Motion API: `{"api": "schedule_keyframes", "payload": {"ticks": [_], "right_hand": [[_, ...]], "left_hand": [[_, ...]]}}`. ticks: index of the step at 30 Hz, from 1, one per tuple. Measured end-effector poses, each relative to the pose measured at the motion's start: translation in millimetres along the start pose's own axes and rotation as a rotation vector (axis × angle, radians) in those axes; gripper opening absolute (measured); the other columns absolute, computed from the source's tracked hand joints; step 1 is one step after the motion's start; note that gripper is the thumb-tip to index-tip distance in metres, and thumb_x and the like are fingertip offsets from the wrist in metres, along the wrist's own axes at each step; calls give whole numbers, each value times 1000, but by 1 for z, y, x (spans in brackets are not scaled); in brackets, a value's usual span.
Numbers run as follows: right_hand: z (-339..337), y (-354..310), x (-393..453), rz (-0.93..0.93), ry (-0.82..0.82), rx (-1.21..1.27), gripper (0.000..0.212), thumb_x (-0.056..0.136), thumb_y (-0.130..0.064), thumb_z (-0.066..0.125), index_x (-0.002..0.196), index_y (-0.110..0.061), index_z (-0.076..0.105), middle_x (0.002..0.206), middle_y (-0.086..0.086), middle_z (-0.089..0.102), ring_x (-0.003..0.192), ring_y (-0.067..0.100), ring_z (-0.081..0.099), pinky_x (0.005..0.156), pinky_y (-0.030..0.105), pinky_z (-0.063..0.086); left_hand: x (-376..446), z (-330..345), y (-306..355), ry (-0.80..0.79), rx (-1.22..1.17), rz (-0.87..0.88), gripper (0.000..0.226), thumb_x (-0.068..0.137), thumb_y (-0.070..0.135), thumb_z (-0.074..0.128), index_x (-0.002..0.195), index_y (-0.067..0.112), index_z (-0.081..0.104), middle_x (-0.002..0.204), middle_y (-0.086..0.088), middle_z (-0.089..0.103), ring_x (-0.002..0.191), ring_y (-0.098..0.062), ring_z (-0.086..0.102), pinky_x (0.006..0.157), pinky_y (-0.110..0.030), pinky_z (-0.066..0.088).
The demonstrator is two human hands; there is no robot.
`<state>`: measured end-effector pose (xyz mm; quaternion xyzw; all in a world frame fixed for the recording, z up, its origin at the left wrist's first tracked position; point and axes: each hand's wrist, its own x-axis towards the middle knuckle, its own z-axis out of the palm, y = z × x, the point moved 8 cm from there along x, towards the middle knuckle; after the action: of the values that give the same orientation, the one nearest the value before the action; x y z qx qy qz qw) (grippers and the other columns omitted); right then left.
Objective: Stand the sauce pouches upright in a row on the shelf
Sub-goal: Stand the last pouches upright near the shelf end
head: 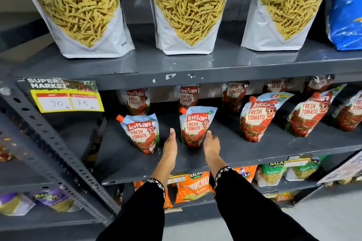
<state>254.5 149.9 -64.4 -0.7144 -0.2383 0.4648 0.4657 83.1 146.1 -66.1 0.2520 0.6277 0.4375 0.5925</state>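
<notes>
Several Kissan tomato ketchup pouches stand upright on the grey middle shelf [225,154]. In the front row, one pouch [142,133] stands at the left and another pouch [195,126] in the middle. Two larger ones [258,117] [309,113] lean further right. More pouches [137,100] stand in a back row. My left hand [170,147] sits just left of the middle pouch, flat with fingers together, holding nothing. Just right of that pouch, my right hand [210,146] has its fingertips at or touching the lower edge.
Three big Ratlami Sev bags [188,11] stand on the shelf above, with a blue bag [346,10] at the right. A price tag [66,98] hangs at the left. Orange snack packs [193,187] fill the shelf below. A perforated upright post [58,154] runs at the left.
</notes>
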Motion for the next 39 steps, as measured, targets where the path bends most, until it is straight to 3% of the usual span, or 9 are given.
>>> {"api": "schedule_keyframes", "payload": {"ticks": [5, 9, 14, 18, 22, 27, 33, 36, 39], "right_hand": [[19, 22, -18, 27, -2, -105, 50, 97, -36, 35, 125, 3, 50, 121, 22, 58, 112, 38, 54, 96, 43, 43], [72, 29, -48, 66, -296, -29, 44, 97, -37, 39, 117, -3, 57, 95, 13, 59, 85, 26, 54, 82, 40, 50], [132, 15, -90, 108, -520, 86, 43, 97, -38, 37, 127, -11, 52, 128, 18, 56, 126, 33, 51, 107, 44, 41], [150, 6, -108, 152, -527, 252, 49, 98, -39, 37, 130, -6, 52, 120, 16, 63, 89, 25, 66, 69, 31, 55], [156, 12, -112, 154, -471, 256, 51, 97, -41, 37, 132, -6, 50, 108, 11, 66, 66, 13, 58, 36, 15, 48], [173, 14, -127, 144, -475, 261, 49, 97, -43, 36, 127, -8, 54, 129, 17, 61, 74, 12, 63, 43, 21, 50], [183, 19, -139, 167, -481, 295, 42, 96, -40, 42, 121, -11, 58, 111, 13, 65, 90, 19, 66, 47, 26, 53], [186, 15, -141, 156, -482, 270, 35, 94, -42, 44, 110, -15, 60, 103, 8, 65, 80, 17, 67, 49, 25, 53], [194, 15, -133, 161, -501, 292, 46, 94, -39, 46, 128, -8, 53, 124, 14, 63, 106, 31, 64, 84, 40, 56]], "left_hand": [[-10, -42, -14, 181, -23, 12, 70, 91, 58, 32, 139, 8, 41, 145, -21, 43, 133, -39, 40, 114, -50, 32], [-23, -105, -13, 425, 39, 34, 69, 94, 55, 25, 126, 0, 51, 128, -23, 58, 115, -38, 55, 96, -41, 43], [-23, -129, 16, 255, -204, 66, 71, 92, 60, 21, 140, 12, 40, 145, -11, 47, 131, -29, 44, 108, -38, 35], [-24, -136, 38, 132, -250, 64, 73, 91, 62, 14, 147, 16, 29, 155, -7, 30, 143, -26, 27, 117, -40, 21], [-28, -140, 39, 59, -266, 51, 72, 92, 61, 13, 147, 17, 25, 156, -7, 28, 145, -24, 24, 119, -40, 17], [-31, -159, 46, 42, -283, 64, 69, 93, 58, 16, 144, 14, 33, 152, -10, 37, 140, -25, 33, 115, -36, 26], [-30, -174, 44, 35, -231, 69, 69, 93, 58, 17, 143, 13, 36, 150, -10, 40, 139, -26, 36, 115, -36, 27], [-28, -178, 46, 46, -206, 86, 69, 93, 58, 19, 141, 12, 40, 148, -11, 43, 137, -26, 39, 111, -35, 31], [-29, -183, 47, 68, -175, 92, 70, 93, 59, 21, 141, 12, 39, 149, -10, 42, 138, -27, 37, 113, -38, 29]]}}
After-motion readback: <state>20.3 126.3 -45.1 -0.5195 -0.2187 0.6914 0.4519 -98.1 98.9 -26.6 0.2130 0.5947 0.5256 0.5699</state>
